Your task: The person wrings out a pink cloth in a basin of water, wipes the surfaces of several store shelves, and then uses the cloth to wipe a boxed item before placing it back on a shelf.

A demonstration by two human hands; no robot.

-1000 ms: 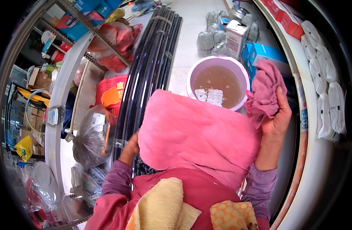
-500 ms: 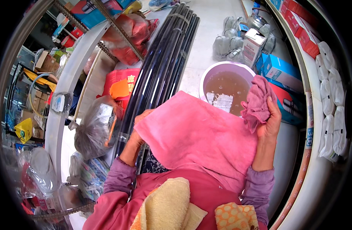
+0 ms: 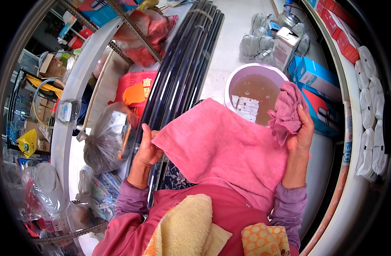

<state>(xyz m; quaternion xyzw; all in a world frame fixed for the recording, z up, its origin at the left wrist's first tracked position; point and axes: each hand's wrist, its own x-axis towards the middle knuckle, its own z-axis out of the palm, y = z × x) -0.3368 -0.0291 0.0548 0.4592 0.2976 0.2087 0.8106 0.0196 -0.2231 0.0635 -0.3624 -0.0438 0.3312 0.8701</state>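
A bright pink cloth (image 3: 223, 143) lies spread out in front of me, its lower part over my lap. At its left corner is my left hand (image 3: 148, 149); the thumb points up and the fingers go behind the cloth's edge, partly hidden. My right hand (image 3: 301, 134) is closed round a crumpled, darker pink rag (image 3: 288, 110), held up beside the cloth's right side. Just beyond stands a pale purple bucket (image 3: 228, 85) of murky brown water, with a whitish patch showing in it.
Long dark shiny tubes (image 3: 178, 68) lie left of the bucket. Farther left are a tied clear plastic bag (image 3: 106, 145) and a red bag (image 3: 129, 85). Blue boxes (image 3: 317, 77) and bagged grey items (image 3: 251, 45) stand at right. A yellow towel (image 3: 184, 226) hangs at my front.
My left thumb has lifted off the cloth and now points up. The cloth's left part has shifted slightly. My right hand still holds the rag in nearly the same place.
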